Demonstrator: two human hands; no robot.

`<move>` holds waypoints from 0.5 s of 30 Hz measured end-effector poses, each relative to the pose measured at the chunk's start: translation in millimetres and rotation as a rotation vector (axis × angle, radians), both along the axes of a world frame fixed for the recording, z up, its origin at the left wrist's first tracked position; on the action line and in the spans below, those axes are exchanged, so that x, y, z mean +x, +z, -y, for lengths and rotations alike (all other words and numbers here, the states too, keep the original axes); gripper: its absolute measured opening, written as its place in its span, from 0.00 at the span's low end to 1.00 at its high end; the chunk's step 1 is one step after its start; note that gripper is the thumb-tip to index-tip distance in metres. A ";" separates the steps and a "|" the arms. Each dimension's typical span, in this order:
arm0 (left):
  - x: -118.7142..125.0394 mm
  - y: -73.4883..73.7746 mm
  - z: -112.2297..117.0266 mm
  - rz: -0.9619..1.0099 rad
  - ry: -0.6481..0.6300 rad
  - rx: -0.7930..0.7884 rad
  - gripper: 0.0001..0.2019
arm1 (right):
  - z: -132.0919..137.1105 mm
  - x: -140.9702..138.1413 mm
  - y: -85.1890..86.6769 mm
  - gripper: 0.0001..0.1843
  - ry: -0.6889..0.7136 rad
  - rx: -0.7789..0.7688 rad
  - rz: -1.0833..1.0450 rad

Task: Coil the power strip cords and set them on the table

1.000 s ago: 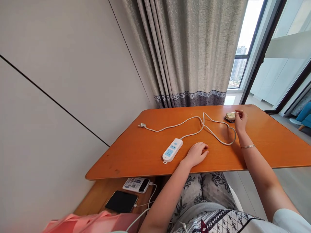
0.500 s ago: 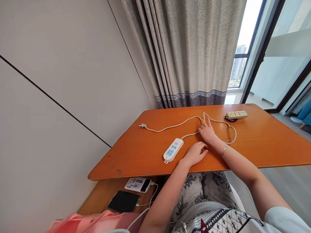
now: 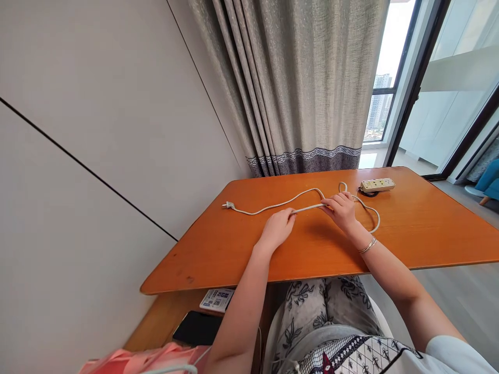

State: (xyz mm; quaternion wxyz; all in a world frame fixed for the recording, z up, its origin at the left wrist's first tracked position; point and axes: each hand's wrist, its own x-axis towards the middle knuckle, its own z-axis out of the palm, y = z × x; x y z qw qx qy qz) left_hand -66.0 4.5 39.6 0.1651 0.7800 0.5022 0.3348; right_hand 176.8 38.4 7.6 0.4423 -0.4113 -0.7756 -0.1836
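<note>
A white power cord (image 3: 307,209) runs taut between my two hands over the table. My left hand (image 3: 276,229) is closed on the cord at its left end. The cord is pinched in the fingers of my right hand (image 3: 341,210), with a small loop standing above the knuckles. The cord's white plug (image 3: 228,205) lies at the table's left side. From it the cord curves right, passes my right hand, and bends round beside my right wrist. The white power strip with blue sockets is hidden, apparently behind my left hand and forearm.
A second, cream-coloured power strip (image 3: 377,185) with a dark cord rests at the back right of the orange wooden table (image 3: 429,234). On a lower shelf to the left are a black phone (image 3: 197,328) and a white device (image 3: 217,299). A curtain (image 3: 304,93) hangs behind.
My left hand has moved left and closed on the cord near the strip, covering the strip. My right hand has taken hold of the cord, and the stretch between them is now straight.
</note>
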 end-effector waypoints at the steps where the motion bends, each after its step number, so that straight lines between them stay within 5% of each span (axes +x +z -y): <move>1: -0.9 5.1 5.1 0.032 -0.059 -0.069 0.08 | 1.6 0.5 0.7 0.15 0.000 -0.017 -0.051; 7: 7.4 28.7 39.0 0.666 -0.455 -0.559 0.16 | 10.1 4.2 7.3 0.16 0.026 -0.083 -0.269; 15: 2.6 53.3 61.6 1.420 -0.488 -0.411 0.10 | 25.3 2.3 -1.7 0.10 0.202 -0.474 -0.353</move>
